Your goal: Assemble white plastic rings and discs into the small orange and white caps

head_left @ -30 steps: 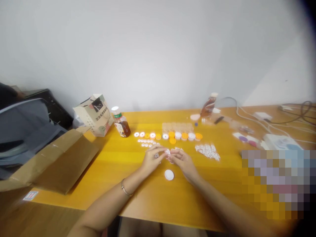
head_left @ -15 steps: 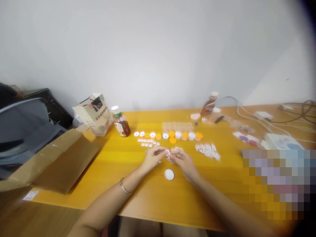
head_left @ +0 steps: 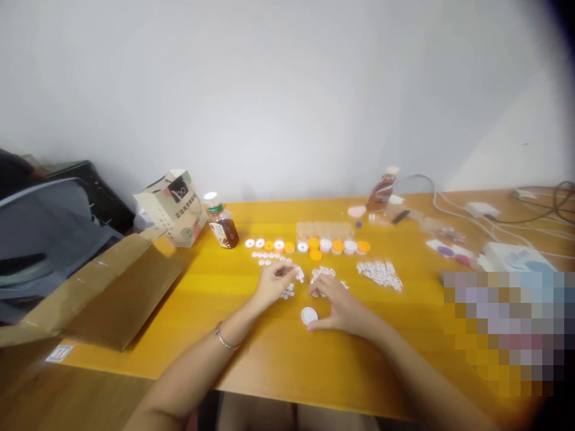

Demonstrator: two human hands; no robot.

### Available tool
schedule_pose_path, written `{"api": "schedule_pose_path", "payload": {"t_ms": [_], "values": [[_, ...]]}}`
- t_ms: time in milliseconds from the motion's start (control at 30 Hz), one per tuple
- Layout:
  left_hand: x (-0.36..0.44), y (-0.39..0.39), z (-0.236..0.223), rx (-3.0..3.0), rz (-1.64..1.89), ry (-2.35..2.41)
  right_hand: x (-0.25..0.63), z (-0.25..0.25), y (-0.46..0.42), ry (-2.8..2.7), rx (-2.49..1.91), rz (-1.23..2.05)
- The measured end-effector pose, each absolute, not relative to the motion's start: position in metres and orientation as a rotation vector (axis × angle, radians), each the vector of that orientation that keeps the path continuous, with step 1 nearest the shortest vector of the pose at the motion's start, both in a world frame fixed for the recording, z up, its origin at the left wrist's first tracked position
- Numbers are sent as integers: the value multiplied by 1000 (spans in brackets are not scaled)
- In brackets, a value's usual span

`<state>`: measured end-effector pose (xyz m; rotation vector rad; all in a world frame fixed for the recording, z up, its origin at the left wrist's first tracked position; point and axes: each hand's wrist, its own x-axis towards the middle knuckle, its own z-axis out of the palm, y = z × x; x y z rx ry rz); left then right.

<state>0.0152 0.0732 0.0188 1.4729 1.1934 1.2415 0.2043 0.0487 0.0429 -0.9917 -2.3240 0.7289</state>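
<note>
My left hand is closed, pinching a small white piece between thumb and fingertips. Beneath it lies a little cluster of white pieces. My right hand is open, thumb and fingers spread apart. Its thumb tip is at the edge of a round white lid lying flat on the table; whether they touch I cannot tell. Behind the right fingers is a pile of small white pieces. Farther off, small white discs sit in short rows, partly hidden by my left hand.
A row of white and orange caps runs in front of a pale moulded tray. Another white pile lies right. Dark drink bottles, a paper bag, a cardboard box and cables surround the work area.
My hands have come apart. The right one has let go of the small white piece, opened and moved down toward the lid; the left has shifted slightly left, still pinching.
</note>
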Motion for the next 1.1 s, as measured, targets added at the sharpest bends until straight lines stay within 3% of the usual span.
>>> {"api": "schedule_pose_path", "payload": {"t_ms": [133,567,1100], "values": [[13,72,23,1520,1271,1208,202,40,44,-2539,-964,609],[13,60,28,2065,970,1139,198,16,61,-2466,-1053,183],[13,62,22,2208,944,1176,194,10,65,-2409,-1091,155]]}}
